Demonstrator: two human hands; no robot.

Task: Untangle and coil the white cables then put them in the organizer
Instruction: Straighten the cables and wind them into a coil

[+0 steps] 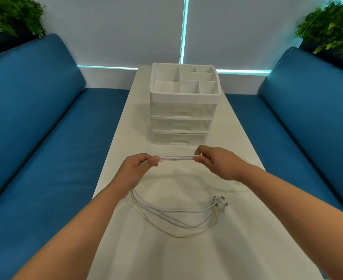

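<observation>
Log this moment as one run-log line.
left hand pinches white cables | right hand pinches other end | cable ends on table | organizer empty on top

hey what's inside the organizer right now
The organizer's open top compartments show nothing inside. Its three closed drawers are translucent, so their contents cannot be told. The white cables are outside it.

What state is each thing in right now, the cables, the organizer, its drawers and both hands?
white cables: bunched, stretched between both hands, the rest looped on the table
organizer: upright, top compartments empty
drawers: all three closed
left hand: pinching the cables
right hand: pinching the cables
</observation>
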